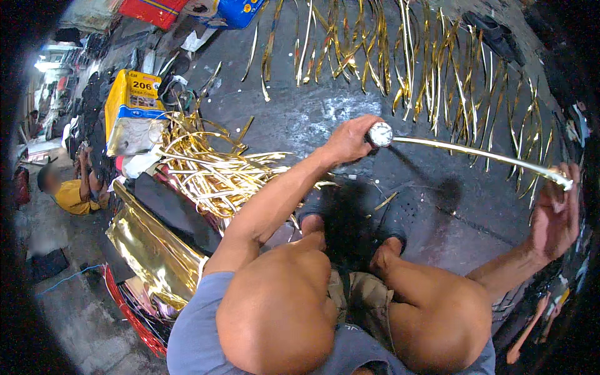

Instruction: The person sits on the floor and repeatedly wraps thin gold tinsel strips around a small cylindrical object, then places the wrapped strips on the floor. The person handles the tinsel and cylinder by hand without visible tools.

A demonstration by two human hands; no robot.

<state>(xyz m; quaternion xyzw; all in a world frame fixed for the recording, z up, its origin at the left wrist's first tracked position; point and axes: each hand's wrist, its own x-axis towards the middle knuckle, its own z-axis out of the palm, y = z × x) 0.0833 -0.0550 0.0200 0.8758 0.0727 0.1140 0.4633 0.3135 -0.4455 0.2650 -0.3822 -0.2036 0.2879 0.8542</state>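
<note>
My left hand (347, 142) is closed around a small round container (380, 134), seen from above with a pale, smeared top. A single shiny gold strip (469, 147) stretches from beside that container over to my right hand (555, 212). The fingers of my right hand are raised and closed on the strip's far end, where something whitish shows at the tip. To the left of my left forearm lies a tangled heap of gold strips (215, 178). Many more gold strips (437, 72) are spread in a loose row on the dark floor ahead.
A yellow and blue box-like tin (134, 109) stands beyond the heap. Folded gold sheet (153, 250) and red cord (122, 306) lie at my left. Dark sandals (494, 34) sit at the far right. Another person (78, 190) in yellow sits farther left. My knees fill the near middle.
</note>
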